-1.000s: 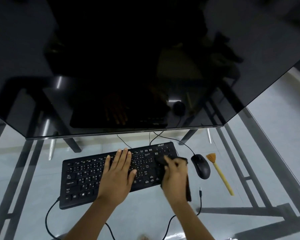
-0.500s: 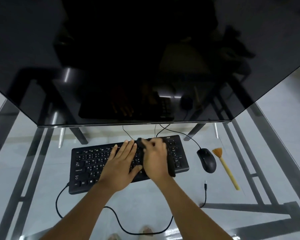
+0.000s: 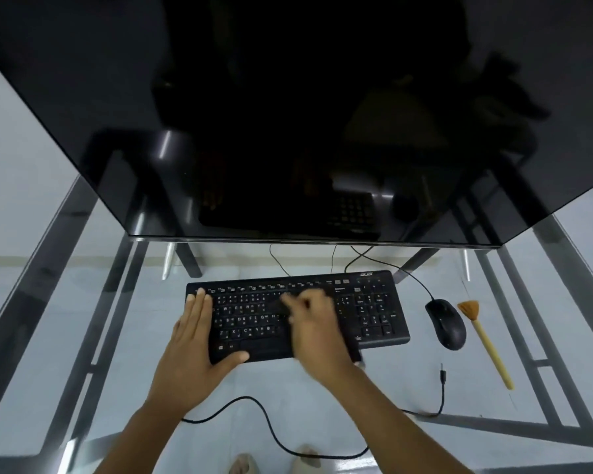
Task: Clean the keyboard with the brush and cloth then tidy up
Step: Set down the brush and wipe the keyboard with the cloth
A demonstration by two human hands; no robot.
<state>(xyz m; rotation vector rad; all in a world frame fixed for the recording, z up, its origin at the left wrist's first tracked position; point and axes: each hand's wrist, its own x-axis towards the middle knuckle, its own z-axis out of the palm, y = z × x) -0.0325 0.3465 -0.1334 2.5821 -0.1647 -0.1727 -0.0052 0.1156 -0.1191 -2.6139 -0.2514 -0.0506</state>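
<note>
The black keyboard [image 3: 298,314] lies on the glass bench [image 3: 48,336] in front of a dark monitor [image 3: 288,114]. The left hand [image 3: 194,347] rests flat on the keyboard's left end, fingers straight and together, thumb spread along the front edge. The right hand [image 3: 314,328] (blurred) is curled round a dark cloth [image 3: 283,304], pressing it onto the middle keys just right of the left hand. Further right of the right hand, past the number pad, sits a black mouse [image 3: 446,323], and just beside that lies the brush [image 3: 485,340], untouched, bristles pointing away from the person.
</note>
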